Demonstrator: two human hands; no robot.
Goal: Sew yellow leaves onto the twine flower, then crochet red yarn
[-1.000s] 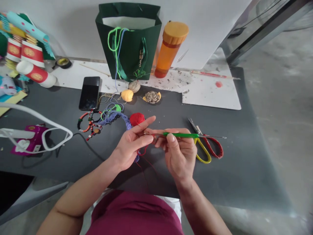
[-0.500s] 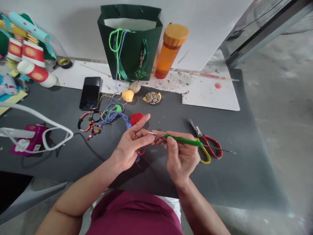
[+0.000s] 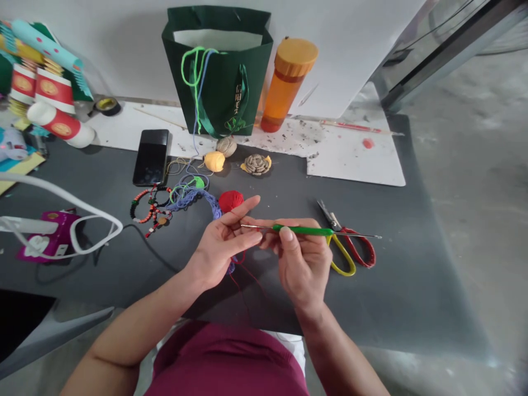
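Observation:
My right hand pinches a green-handled crochet hook that lies almost level, its metal tip pointing left to my left fingertips. My left hand is closed on a small piece of red and blue crochet work, with the forefinger stretched out and red yarn trailing below the palm. A red yarn ball sits just beyond my left fingers, beside a blue crocheted strip.
Scissors with red and yellow handles lie right of my hand. A green paper bag, an orange bottle, a black phone, bead bracelets, small yarn balls and a white lamp arm stand on the dark table.
The crochet hook has swung from a downward tilt at its right end back to nearly level. My left forefinger has shifted slightly. Everything on the table stays where it was.

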